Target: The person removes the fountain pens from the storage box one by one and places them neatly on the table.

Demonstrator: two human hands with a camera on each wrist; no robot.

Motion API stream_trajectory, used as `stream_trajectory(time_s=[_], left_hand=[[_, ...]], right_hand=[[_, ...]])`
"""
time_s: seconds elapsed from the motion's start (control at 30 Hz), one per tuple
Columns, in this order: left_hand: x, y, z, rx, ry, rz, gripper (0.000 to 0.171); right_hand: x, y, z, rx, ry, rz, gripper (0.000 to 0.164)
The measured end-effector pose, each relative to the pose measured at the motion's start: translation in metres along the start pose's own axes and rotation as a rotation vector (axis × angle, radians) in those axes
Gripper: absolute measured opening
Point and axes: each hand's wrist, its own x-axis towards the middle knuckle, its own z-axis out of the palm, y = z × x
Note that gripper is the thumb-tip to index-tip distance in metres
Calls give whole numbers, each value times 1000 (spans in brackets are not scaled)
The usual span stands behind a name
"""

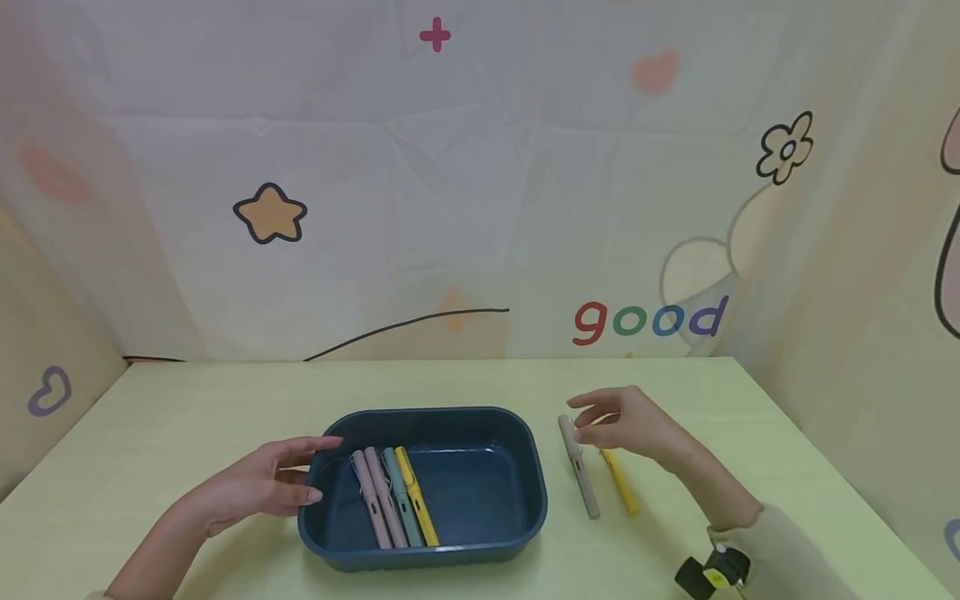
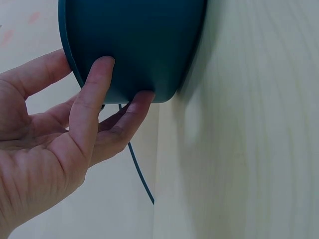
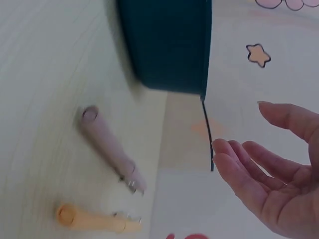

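Note:
A dark blue tray [image 1: 487, 492] stands on the table. Two mauve pens [image 1: 371, 498], a teal pen [image 1: 402, 497] and a yellow pen [image 1: 417, 498] lie side by side in its left half. At the tray's left end, my left hand [image 1: 258, 482] touches the wall and rim with extended, slightly bent fingers, seen closer in the left wrist view. My right hand [image 1: 626, 423] hovers over the table right of the tray, fingers loosely bent, holding nothing. Beneath it lie a grey pen [image 1: 583, 479] and another yellow pen [image 1: 621, 485], whose upper end it hides in the head view.
The pale table [image 1: 187, 400] ends at a printed cloth backdrop [image 1: 360, 275], with cloth along both sides. A black device [image 1: 712, 572] is strapped at the right wrist.

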Motion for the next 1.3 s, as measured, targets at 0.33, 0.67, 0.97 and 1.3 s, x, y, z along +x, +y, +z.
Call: stream_trajectory(time_s=[0.33,0.67,0.97,1.3], left_hand=[[0,-2,1,-11,-4,2,69],[0,-2,0,-6,-5,8,69],[0,-2,0,-4,-3,3,68],[0,-2,-1,-9,-11,14,68]], right_hand=[[11,-23,25,91,-106,-107,45],[29,-42,61,97,-190,-138,44],[44,-50,96,133,-288,-122,45],[56,-59,130,106,-305,-77,45]])
